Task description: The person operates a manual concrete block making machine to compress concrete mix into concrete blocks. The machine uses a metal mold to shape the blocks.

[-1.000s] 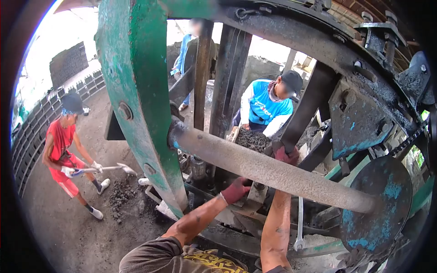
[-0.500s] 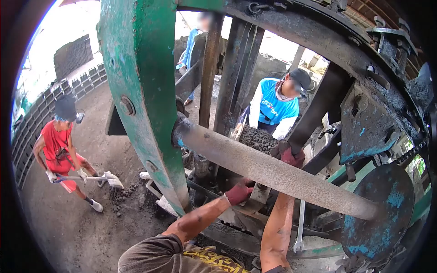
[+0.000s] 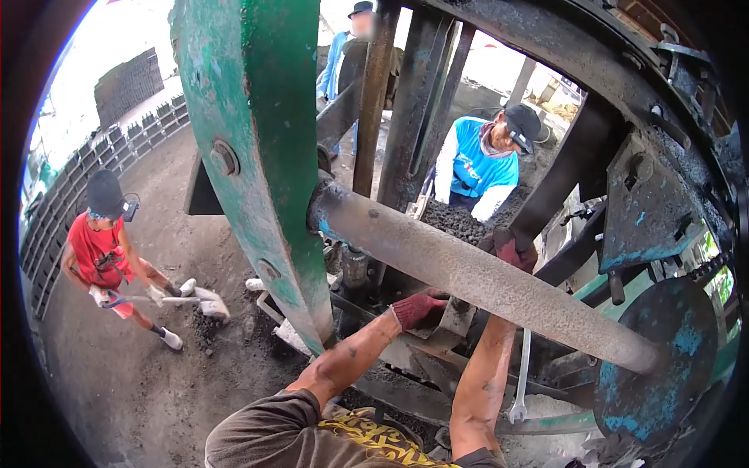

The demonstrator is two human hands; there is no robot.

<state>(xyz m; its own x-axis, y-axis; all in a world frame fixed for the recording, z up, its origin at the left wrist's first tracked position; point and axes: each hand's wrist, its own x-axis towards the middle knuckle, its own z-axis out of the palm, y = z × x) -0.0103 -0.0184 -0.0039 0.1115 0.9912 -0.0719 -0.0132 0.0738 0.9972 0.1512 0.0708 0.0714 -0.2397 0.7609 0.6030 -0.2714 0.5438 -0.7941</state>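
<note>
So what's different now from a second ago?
The worker in red has crouched lower, and the shovel has come down and toward the camera. The view has turned slightly, so the green machine frame sits farther right in the picture. No grip visibly changed: the gloved left hand and right hand stay among the metal parts, and the wrench remains beside the right forearm.

The person wears a dark, grey-brown shirt (image 3: pixel 261 429) at the bottom of the frame. It has big, curly yellow print (image 3: pixel 382 441) on it. The sleeves (image 3: pixel 292 409) are short. Near the middle, the left hand (image 3: pixel 425 307) has a red glove with a bumpy knit cuff (image 3: pixel 403 314). The right hand (image 3: pixel 515 249) has a red glove too, with dark, dirty patches.
</note>
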